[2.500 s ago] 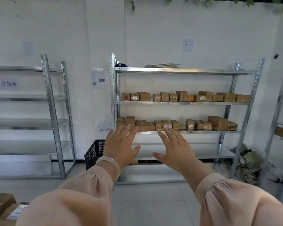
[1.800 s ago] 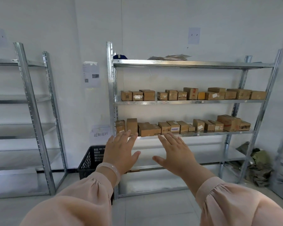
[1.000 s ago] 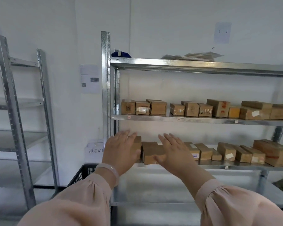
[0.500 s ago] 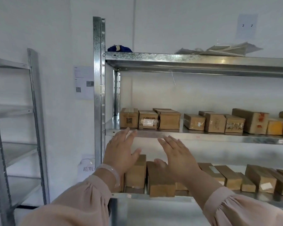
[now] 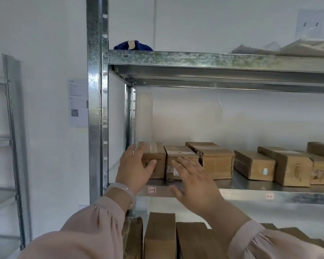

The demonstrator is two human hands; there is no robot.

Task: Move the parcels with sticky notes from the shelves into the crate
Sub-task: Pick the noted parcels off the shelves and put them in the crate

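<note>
Brown cardboard parcels stand in a row on the middle metal shelf [image 5: 251, 191]. My left hand [image 5: 135, 169] is open, its fingers spread in front of the leftmost parcel [image 5: 154, 157]; whether it touches is unclear. My right hand [image 5: 193, 181] is open too, held up before the second parcel [image 5: 178, 156], which carries a small label on its front. Further right sit a larger parcel [image 5: 213, 161] and others [image 5: 254, 165]. No sticky note is plain to see on them. The crate is out of view.
More parcels [image 5: 160, 234] fill the shelf below, near my sleeves. The rack's upright post [image 5: 96, 109] stands left of my left hand. A blue cloth [image 5: 133, 45] and papers [image 5: 288, 47] lie on the top shelf. Another rack [image 5: 9, 146] stands far left.
I have come from across the room right up to the rack; the crate dropped out of view. Both open hands rose from the lower shelf to the middle shelf's left parcels.
</note>
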